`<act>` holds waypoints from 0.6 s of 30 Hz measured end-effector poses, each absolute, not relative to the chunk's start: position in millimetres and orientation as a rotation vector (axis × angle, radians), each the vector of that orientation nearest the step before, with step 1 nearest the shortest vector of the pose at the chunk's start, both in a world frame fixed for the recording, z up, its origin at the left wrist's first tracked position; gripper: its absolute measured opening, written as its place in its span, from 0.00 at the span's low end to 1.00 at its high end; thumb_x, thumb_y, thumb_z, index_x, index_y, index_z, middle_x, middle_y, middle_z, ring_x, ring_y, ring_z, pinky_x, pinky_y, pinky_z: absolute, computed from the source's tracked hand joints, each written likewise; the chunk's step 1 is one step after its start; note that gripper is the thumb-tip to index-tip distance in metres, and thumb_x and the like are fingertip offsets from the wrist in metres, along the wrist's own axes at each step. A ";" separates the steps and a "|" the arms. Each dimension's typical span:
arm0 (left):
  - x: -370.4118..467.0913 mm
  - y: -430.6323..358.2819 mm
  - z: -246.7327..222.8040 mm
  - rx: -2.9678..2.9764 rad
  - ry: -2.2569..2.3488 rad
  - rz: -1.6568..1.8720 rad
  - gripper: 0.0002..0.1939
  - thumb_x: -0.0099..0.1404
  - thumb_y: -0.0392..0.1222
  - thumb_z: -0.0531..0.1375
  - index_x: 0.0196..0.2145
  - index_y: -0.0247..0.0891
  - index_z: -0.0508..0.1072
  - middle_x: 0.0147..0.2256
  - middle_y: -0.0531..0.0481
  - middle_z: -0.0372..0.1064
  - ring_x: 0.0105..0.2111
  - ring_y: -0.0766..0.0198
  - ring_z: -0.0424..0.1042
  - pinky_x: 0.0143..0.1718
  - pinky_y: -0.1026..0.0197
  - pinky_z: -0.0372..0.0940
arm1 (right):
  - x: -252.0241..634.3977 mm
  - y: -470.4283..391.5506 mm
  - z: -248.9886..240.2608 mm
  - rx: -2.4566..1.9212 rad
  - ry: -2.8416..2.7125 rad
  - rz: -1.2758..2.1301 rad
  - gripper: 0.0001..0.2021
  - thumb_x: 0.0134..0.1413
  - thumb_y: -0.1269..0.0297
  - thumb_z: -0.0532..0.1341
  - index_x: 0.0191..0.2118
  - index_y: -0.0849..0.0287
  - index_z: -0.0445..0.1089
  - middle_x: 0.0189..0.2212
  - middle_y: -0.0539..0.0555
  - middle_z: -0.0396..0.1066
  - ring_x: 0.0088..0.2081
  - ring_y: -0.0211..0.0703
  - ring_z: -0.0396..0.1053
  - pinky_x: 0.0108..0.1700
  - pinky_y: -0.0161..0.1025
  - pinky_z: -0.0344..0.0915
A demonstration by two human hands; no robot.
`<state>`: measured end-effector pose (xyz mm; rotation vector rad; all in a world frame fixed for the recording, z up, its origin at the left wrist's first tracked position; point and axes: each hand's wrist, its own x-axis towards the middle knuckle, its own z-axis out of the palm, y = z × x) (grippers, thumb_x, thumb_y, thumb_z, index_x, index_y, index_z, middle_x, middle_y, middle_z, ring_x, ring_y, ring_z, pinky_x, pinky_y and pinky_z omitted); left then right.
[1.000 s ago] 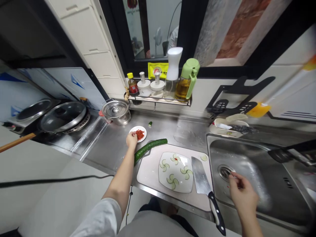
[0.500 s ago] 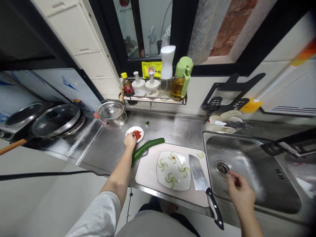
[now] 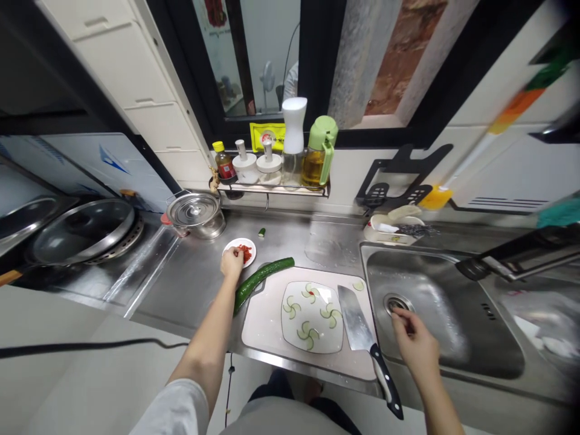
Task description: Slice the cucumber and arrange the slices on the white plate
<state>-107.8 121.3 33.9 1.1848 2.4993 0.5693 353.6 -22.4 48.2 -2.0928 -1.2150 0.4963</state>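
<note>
My left hand [image 3: 232, 263] is over the left side of a small white plate [image 3: 252, 261], its fingers pinched beside chopped red pieces [image 3: 245, 252]; whatever lies between the fingertips is hidden. Over the sink's near left part hovers my right hand [image 3: 417, 343], with thumb and fingers drawn together; I cannot make out anything in them. Between the hands, a square white plate [image 3: 312, 320] carries several pinwheels of thin cucumber slices, the top one with a red centre. It rests on a pale cutting board [image 3: 263, 326]. A cleaver [image 3: 357, 320] lies along the board's right side.
A whole cucumber [image 3: 260, 279] lies across the board's left corner, and a cucumber stub [image 3: 261, 232] sits behind it. The steel sink [image 3: 453, 356] is at right. A lidded pot [image 3: 197, 214] and a wok [image 3: 86, 232] stand left. Above hangs a condiment rack [image 3: 276, 187].
The view has turned slightly, so most things appear farther left. My left hand stays at the small plate with its fingers pinched. My right hand remains over the sink, fingers still together.
</note>
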 end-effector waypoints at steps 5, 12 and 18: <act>-47.2 93.5 39.8 1.052 1.940 1.299 0.09 0.57 0.45 0.58 0.33 0.37 0.72 0.32 0.49 0.72 0.34 0.63 0.70 0.40 0.62 0.63 | 321.0 -21.1 57.2 -1.919 -1.301 0.584 0.22 0.45 0.44 0.55 0.33 0.60 0.72 0.23 0.55 0.71 0.24 0.43 0.66 0.29 0.38 0.63; 53.0 -3.6 61.8 0.855 1.356 1.123 0.13 0.51 0.49 0.65 0.30 0.37 0.72 0.29 0.50 0.69 0.30 0.66 0.66 0.33 0.64 0.60 | 254.0 -28.2 86.6 -1.635 -1.584 0.776 0.15 0.57 0.52 0.54 0.34 0.57 0.70 0.23 0.51 0.69 0.26 0.40 0.66 0.29 0.36 0.62; 61.5 -58.6 77.0 0.642 1.199 0.934 0.18 0.50 0.53 0.67 0.31 0.37 0.70 0.22 0.58 0.58 0.19 0.74 0.52 0.21 0.67 0.45 | 214.3 -52.4 100.3 -1.466 -1.870 0.955 0.09 0.60 0.61 0.54 0.37 0.56 0.70 0.31 0.53 0.71 0.33 0.42 0.67 0.36 0.38 0.64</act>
